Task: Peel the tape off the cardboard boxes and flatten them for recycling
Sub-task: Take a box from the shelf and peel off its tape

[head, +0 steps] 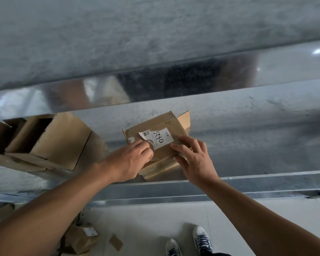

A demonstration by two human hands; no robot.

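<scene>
Cardboard box sits mid-way along the metal table, skewed to its edge, labelled face up. Left hand pinches the shipping label at its lifted near-left corner. Right hand presses spread, nearly straight fingers on the box's right side. Larger open carton lies on its side at the left.

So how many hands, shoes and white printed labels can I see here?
Bare hands: 2 (left hand, right hand)
White-and-dark trainers: 2 (left shoe, right shoe)
White printed paper labels: 2 (box label, floor label)
Total: 6
</scene>
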